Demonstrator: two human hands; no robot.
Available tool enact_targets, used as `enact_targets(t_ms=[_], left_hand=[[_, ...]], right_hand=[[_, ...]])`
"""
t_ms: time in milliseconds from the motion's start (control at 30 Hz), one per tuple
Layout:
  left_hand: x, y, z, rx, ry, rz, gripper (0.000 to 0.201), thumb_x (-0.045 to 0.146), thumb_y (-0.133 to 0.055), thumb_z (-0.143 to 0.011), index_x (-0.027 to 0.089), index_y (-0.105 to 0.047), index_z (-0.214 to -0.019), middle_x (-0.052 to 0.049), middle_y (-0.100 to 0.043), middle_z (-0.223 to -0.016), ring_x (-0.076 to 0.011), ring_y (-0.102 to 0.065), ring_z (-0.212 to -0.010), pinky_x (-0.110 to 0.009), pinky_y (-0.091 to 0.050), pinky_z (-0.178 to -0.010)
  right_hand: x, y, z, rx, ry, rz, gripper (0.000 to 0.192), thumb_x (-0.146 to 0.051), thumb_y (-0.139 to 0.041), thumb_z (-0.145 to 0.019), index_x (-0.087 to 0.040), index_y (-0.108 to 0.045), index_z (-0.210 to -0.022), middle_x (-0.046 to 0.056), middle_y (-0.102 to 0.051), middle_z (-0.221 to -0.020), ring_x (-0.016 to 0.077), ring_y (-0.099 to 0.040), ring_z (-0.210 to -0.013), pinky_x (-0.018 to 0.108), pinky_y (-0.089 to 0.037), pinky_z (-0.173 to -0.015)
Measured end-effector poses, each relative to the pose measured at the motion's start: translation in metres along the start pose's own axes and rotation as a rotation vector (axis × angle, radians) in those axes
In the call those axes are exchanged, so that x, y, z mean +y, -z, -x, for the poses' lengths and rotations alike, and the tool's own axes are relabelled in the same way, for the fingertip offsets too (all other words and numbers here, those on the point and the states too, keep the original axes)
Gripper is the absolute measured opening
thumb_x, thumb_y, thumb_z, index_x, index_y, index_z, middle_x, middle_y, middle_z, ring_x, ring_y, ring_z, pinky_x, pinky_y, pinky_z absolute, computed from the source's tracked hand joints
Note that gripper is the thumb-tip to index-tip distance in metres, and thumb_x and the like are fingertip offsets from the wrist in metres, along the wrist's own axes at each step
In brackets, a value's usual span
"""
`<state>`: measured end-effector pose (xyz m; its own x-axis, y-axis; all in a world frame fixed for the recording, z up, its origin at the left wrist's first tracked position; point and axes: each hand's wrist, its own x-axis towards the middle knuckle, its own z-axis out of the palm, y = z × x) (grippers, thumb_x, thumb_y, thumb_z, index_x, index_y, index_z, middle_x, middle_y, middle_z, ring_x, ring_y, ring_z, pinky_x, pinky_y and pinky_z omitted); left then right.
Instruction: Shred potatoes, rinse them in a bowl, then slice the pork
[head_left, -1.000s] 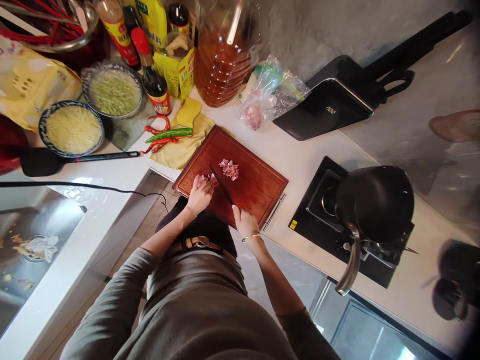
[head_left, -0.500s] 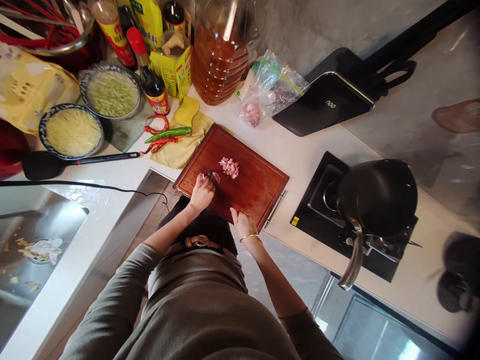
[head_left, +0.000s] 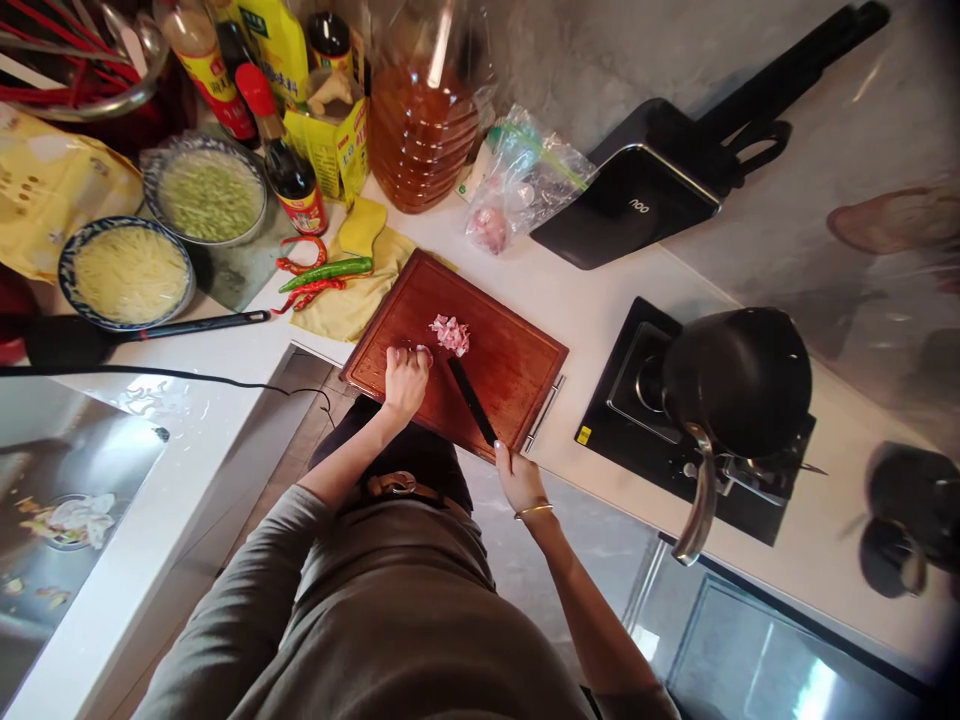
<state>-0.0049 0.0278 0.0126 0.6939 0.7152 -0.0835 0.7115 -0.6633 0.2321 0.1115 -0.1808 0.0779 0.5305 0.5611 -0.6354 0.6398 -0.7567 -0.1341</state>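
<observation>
knife [head_left: 471, 398] in right hand [head_left: 516, 477], left hand [head_left: 405, 378] on meat [head_left: 451, 335]

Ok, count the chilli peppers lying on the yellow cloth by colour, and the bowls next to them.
Red chilli peppers: 2
Green chilli pepper: 1
Blue-rimmed bowl of pale shreds: 1
Blue-rimmed bowl of green pieces: 1
Total: 5

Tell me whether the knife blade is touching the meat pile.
No: the knife lies apart from the meat pile, held by the right hand.
</observation>
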Motion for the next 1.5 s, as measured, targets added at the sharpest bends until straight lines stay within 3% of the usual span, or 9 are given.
enact_targets(t_ms=[167, 300, 400, 567, 733, 900, 1100, 1233, 1500], left_hand=[[-0.005, -0.003, -0.004, 0.01, -0.086, -0.014, 0.036, 0.011, -0.034, -0.088, 0.004, -0.056, -0.115, -0.016, -0.066, -0.083, -0.0267, -0.058, -0.09, -0.051, -0.033, -0.098], [-0.023, -0.001, 0.016, 0.116, -0.17, 0.105, 0.029, 0.026, -0.042, -0.09, 0.017, -0.059, -0.111, -0.012, -0.065, -0.108, -0.0268, -0.054, -0.107, -0.054, -0.026, -0.104], [-0.032, 0.001, 0.03, 0.199, -0.119, 0.134, 0.025, 0.031, -0.044, -0.089, 0.02, -0.06, -0.106, -0.01, -0.061, -0.118, -0.0265, -0.052, -0.111, -0.055, -0.024, -0.106], [-0.036, -0.001, 0.033, 0.225, -0.122, 0.153, 0.026, 0.03, -0.045, -0.089, 0.017, -0.059, -0.107, -0.011, -0.063, -0.112, -0.0237, -0.055, -0.105, -0.048, -0.031, -0.106], [-0.04, -0.004, 0.029, 0.236, -0.153, 0.183, 0.026, 0.029, -0.044, -0.09, 0.015, -0.059, -0.105, -0.011, -0.065, -0.105, -0.023, -0.055, -0.109, -0.044, -0.036, -0.106], [-0.04, -0.005, 0.028, 0.227, -0.165, 0.162, 0.024, 0.029, -0.044, -0.09, 0.015, -0.061, -0.096, -0.011, -0.065, -0.097, -0.0237, -0.057, -0.106, -0.045, -0.037, -0.106], [-0.041, -0.005, 0.029, 0.236, -0.162, 0.17, 0.022, 0.028, -0.043, -0.09, 0.016, -0.061, -0.097, -0.01, -0.065, -0.098, -0.0228, -0.056, -0.108, -0.045, -0.037, -0.106], [-0.045, -0.008, 0.03, 0.23, -0.16, 0.204, 0.022, 0.029, -0.044, -0.09, 0.017, -0.061, -0.097, -0.009, -0.063, -0.103, -0.0225, -0.052, -0.115, -0.044, -0.038, -0.106], [-0.048, -0.009, 0.033, 0.208, -0.134, 0.251, 0.022, 0.03, -0.044, -0.09, 0.019, -0.059, -0.103, -0.01, -0.062, -0.109, -0.0222, -0.052, -0.116, -0.043, -0.039, -0.104]], right_hand=[[-0.005, -0.009, -0.007, 0.067, 0.011, -0.095, 0.06, -0.044, -0.017, -0.095, -0.014, -0.069, -0.087, 0.013, -0.071, -0.083, 0.0204, -0.066, -0.08, 0.025, -0.04, -0.066], [-0.019, -0.012, -0.011, 0.067, 0.051, -0.095, 0.055, -0.041, -0.019, -0.096, -0.015, -0.068, -0.09, 0.012, -0.071, -0.086, 0.0196, -0.066, -0.083, 0.024, -0.04, -0.068], [-0.039, -0.01, -0.016, 0.026, 0.051, -0.034, 0.051, -0.043, -0.023, -0.096, -0.016, -0.067, -0.09, 0.012, -0.071, -0.087, 0.0198, -0.066, -0.083, 0.024, -0.041, -0.069], [-0.073, -0.002, -0.027, -0.075, 0.032, 0.053, 0.054, -0.049, -0.022, -0.095, -0.016, -0.065, -0.095, 0.013, -0.071, -0.088, 0.022, -0.066, -0.085, 0.027, -0.043, -0.071], [-0.09, 0.001, -0.037, -0.112, 0.029, 0.074, 0.061, -0.052, -0.017, -0.094, -0.014, -0.066, -0.096, 0.016, -0.07, -0.089, 0.0249, -0.067, -0.087, 0.03, -0.045, -0.071], [-0.087, 0.002, -0.031, -0.159, -0.02, 0.11, 0.059, -0.052, -0.021, -0.094, -0.014, -0.065, -0.101, 0.018, -0.069, -0.092, 0.0266, -0.066, -0.09, 0.033, -0.046, -0.074], [-0.051, 0.013, -0.007, -0.199, -0.077, 0.092, 0.056, -0.049, -0.023, -0.094, -0.015, -0.067, -0.1, 0.017, -0.069, -0.096, 0.025, -0.065, -0.094, 0.031, -0.045, -0.078], [-0.032, 0.016, 0.002, -0.168, -0.026, 0.006, 0.048, -0.042, -0.026, -0.096, -0.018, -0.065, -0.107, 0.013, -0.069, -0.103, 0.0216, -0.063, -0.098, 0.026, -0.043, -0.08], [-0.067, -0.01, -0.017, -0.082, 0.031, 0.015, 0.052, -0.045, -0.023, -0.096, -0.016, -0.066, -0.097, 0.013, -0.071, -0.09, 0.021, -0.067, -0.085, 0.026, -0.043, -0.072]])
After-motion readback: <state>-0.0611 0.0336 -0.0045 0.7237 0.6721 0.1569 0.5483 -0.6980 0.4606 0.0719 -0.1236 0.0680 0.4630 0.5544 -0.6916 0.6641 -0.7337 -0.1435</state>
